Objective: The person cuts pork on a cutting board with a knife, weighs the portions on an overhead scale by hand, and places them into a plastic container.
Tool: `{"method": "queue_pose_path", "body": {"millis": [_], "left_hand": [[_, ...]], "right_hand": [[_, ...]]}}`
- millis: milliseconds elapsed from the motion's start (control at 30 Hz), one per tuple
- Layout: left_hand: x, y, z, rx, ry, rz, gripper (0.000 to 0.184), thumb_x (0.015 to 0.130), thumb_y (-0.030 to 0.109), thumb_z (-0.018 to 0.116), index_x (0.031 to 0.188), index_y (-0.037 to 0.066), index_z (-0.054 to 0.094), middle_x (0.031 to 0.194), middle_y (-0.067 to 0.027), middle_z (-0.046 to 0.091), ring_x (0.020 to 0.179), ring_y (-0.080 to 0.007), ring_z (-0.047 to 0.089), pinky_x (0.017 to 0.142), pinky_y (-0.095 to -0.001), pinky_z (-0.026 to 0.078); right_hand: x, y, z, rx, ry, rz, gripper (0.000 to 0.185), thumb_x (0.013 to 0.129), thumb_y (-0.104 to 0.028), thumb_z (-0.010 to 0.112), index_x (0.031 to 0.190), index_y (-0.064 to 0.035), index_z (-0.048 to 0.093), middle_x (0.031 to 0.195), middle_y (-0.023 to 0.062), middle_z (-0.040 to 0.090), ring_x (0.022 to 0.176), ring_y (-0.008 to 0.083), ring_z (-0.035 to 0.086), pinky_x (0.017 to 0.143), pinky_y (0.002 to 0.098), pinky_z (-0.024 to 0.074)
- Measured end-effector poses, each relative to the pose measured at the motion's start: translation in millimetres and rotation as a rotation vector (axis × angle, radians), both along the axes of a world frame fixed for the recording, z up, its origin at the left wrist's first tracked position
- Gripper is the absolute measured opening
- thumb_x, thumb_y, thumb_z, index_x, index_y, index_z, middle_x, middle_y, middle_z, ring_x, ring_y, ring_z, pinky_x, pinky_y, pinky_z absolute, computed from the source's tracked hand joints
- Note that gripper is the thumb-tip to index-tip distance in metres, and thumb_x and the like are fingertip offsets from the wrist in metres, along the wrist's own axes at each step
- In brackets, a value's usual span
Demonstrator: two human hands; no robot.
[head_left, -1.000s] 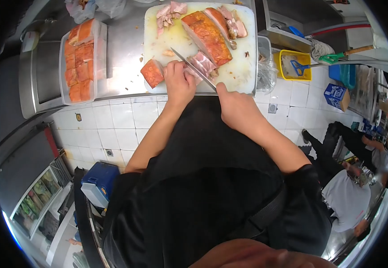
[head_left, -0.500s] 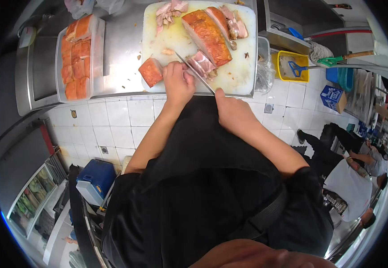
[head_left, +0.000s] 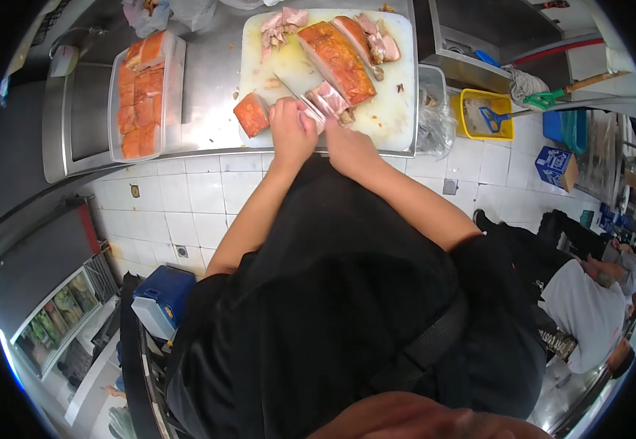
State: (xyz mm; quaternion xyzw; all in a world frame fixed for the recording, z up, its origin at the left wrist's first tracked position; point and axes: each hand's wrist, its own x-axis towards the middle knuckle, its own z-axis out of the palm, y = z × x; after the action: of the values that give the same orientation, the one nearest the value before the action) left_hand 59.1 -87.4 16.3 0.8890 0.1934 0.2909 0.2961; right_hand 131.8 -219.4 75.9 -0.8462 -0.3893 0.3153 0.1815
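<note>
My right hand (head_left: 352, 152) is wrapped round the handle of a knife (head_left: 294, 93), whose blade slants up and left across the white cutting board (head_left: 398, 132). Just left of the blade, my left hand (head_left: 293, 132) has its fingers curled on a pale piece of roast pork, mostly hidden beneath them. A pink-sided cut of pork (head_left: 327, 99) lies against the blade's right side. Beyond it rests a large slab of roast pork (head_left: 336, 62) with browned skin. A smaller skin-on block (head_left: 251, 115) sits left of my left hand.
Left on the steel counter (head_left: 212, 80), a clear plastic container (head_left: 173, 95) holds several browned pork blocks. Pork scraps (head_left: 281, 25) lie at the board's far left. A yellow bin (head_left: 508, 117) stands right of the counter. People in grey shirts (head_left: 589, 307) are at the far right.
My right hand has moved left and slightly up, bringing the knife in closer to my left hand. My left hand stays at the pork. The whole view has shifted slightly.
</note>
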Motion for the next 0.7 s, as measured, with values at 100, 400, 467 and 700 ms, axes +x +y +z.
{"method": "queue_pose_path", "body": {"millis": [100,400,467,700], "left_hand": [[-5,3,3,-0.023,-0.021,-0.034,0.021,0.077,0.005,0.060,0.098,0.001,0.056,0.101,-0.0193,0.055,0.096,-0.0397,0.052,0.087,-0.0491,0.042],[-23,-10,20,-0.104,0.199,-0.004,0.077,0.065,0.007,0.081,0.133,0.006,0.046,0.127,-0.0239,0.044,0.119,-0.0408,0.048,0.103,-0.0502,0.041],[-26,-10,24,-0.255,0.114,0.002,0.073,0.067,0.003,0.078,0.132,0.006,0.046,0.124,-0.0216,0.046,0.117,-0.0396,0.051,0.103,-0.0504,0.042],[-11,22,143,-1.833,-0.574,-0.236,0.053,0.086,0.025,0.059,0.134,0.010,0.046,0.131,-0.0159,0.055,0.119,-0.0369,0.056,0.102,-0.0590,0.045]], "right_hand": [[17,3,-14,0.054,-0.011,0.008,0.023,0.087,-0.004,0.051,0.108,0.0047,0.051,0.097,0.0280,0.069,0.091,0.0444,0.069,0.081,0.0543,0.0529],[73,-23,44,0.136,0.111,-0.004,0.036,0.089,-0.010,0.056,0.123,0.0032,0.051,0.106,0.0306,0.065,0.104,0.0465,0.062,0.091,0.0520,0.0477],[81,-24,45,0.129,0.091,-0.013,0.035,0.090,-0.010,0.057,0.122,0.0030,0.051,0.110,0.0306,0.064,0.107,0.0464,0.061,0.092,0.0507,0.0477],[96,-34,27,0.400,0.060,-0.114,0.039,0.088,-0.009,0.057,0.125,0.0014,0.053,0.113,0.0290,0.064,0.109,0.0459,0.060,0.093,0.0489,0.0480]]}}
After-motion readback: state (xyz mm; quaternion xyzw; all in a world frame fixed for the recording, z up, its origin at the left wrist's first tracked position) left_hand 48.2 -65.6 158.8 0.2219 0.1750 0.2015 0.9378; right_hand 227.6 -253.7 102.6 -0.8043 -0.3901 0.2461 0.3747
